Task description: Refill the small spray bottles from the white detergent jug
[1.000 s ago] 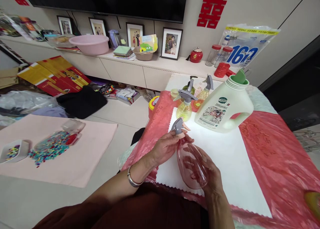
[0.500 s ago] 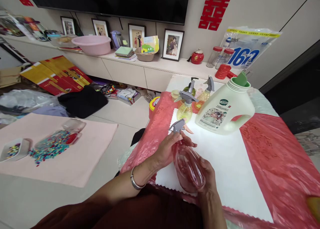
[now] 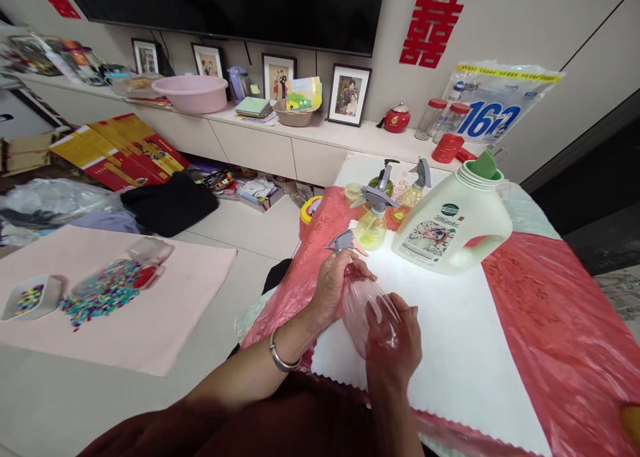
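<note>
A clear pink spray bottle (image 3: pixel 356 314) with a grey trigger head is held tilted above the white mat (image 3: pixel 460 350). My left hand (image 3: pixel 333 284) is closed around its neck, just under the trigger head. Around the lower part of the bottle's body curls my right hand (image 3: pixel 397 340), with some fingers partly hidden by it. Just beyond stands a spray bottle of yellowish liquid (image 3: pixel 371 230) with a grey head. A second grey-headed spray bottle (image 3: pixel 410 196) is behind it. The large pale green detergent jug (image 3: pixel 430 244) stands to the right, a green piece in its mouth.
Red plastic sheeting (image 3: pixel 555 310) covers the table around the mat. On the left, a pink cloth (image 3: pixel 195 297) bears spilled colourful beads (image 3: pixel 107 297) and a white bowl (image 3: pixel 37 304). A low cabinet (image 3: pixel 255 147) along the wall holds a pink basin (image 3: pixel 193 97) and framed photos.
My right hand has shifted from the outer side of the bottle's base to across its lower body. The bottle and my left hand have moved slightly up and left.
</note>
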`<action>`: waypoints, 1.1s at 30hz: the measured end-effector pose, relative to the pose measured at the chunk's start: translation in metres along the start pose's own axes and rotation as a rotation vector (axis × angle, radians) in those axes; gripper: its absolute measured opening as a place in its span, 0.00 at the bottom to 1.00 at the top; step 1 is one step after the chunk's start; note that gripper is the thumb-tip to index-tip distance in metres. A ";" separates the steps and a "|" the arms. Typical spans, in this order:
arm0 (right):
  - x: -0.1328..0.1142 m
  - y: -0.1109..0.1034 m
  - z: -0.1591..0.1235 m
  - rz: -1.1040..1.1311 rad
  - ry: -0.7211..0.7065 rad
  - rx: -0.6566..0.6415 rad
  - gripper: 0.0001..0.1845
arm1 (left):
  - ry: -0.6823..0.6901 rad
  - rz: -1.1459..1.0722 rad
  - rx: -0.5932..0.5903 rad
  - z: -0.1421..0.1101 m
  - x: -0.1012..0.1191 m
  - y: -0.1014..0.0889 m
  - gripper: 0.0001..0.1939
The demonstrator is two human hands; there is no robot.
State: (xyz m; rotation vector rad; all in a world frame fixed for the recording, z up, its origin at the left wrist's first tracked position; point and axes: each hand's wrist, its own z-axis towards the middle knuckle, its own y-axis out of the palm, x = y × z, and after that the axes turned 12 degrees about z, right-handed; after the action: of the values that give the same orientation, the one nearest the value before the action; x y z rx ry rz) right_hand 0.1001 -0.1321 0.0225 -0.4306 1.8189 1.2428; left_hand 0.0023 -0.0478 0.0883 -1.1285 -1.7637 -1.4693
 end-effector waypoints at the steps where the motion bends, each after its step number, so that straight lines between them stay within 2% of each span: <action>1: 0.002 0.004 -0.005 -0.043 -0.131 0.034 0.24 | -0.013 -0.011 0.024 0.003 0.000 -0.001 0.19; 2: 0.003 0.007 -0.011 -0.117 -0.264 -0.001 0.24 | -0.030 -0.021 0.045 0.005 0.001 -0.002 0.19; 3: 0.003 0.010 -0.015 -0.224 -0.397 -0.092 0.27 | -0.044 -0.031 0.058 0.007 0.001 -0.004 0.19; 5: 0.002 0.012 -0.021 -0.459 -0.600 -0.323 0.38 | -0.048 -0.036 0.065 0.010 0.003 -0.008 0.19; 6: 0.001 0.011 -0.022 -0.555 -0.653 -0.387 0.44 | -0.034 -0.031 0.062 0.010 0.004 -0.010 0.19; 8: 0.001 0.007 -0.021 -0.683 -0.661 -0.401 0.50 | 0.011 -0.017 0.059 0.011 0.005 -0.014 0.18; 12: 0.004 -0.004 -0.019 -0.790 -0.554 -0.327 0.47 | 0.005 -0.052 0.036 0.008 0.004 -0.017 0.19; 15: 0.004 -0.004 -0.025 -0.689 -0.482 -0.284 0.45 | -0.018 -0.124 -0.013 0.006 0.000 -0.017 0.21; 17: 0.000 0.000 -0.030 -0.558 -0.362 -0.236 0.44 | -0.007 -0.159 -0.047 0.005 -0.002 -0.018 0.21; 20: -0.010 0.010 -0.033 -0.244 -0.010 -0.155 0.45 | 0.019 -0.174 -0.108 0.004 -0.004 -0.020 0.19; 24: -0.026 0.016 -0.024 0.177 0.652 -0.035 0.58 | 0.072 -0.154 -0.210 0.002 -0.003 -0.023 0.20; 26: -0.029 0.014 -0.019 0.243 0.830 -0.024 0.62 | 0.090 -0.138 -0.239 0.002 -0.003 -0.024 0.20; 27: -0.029 0.013 -0.017 0.242 0.847 -0.043 0.63 | 0.098 -0.127 -0.239 0.003 -0.003 -0.025 0.21; 29: -0.024 0.011 -0.017 0.189 0.764 -0.090 0.64 | 0.115 -0.106 -0.202 0.004 -0.003 -0.026 0.20; 33: -0.012 0.012 -0.030 -0.010 0.344 -0.139 0.56 | 0.112 -0.127 -0.098 0.009 -0.007 -0.032 0.17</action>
State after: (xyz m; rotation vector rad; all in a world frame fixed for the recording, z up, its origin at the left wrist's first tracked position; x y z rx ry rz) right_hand 0.0852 -0.1552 0.0433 -0.7702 2.0156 1.3570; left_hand -0.0214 -0.0422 0.0651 -0.9761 -1.7292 -1.6779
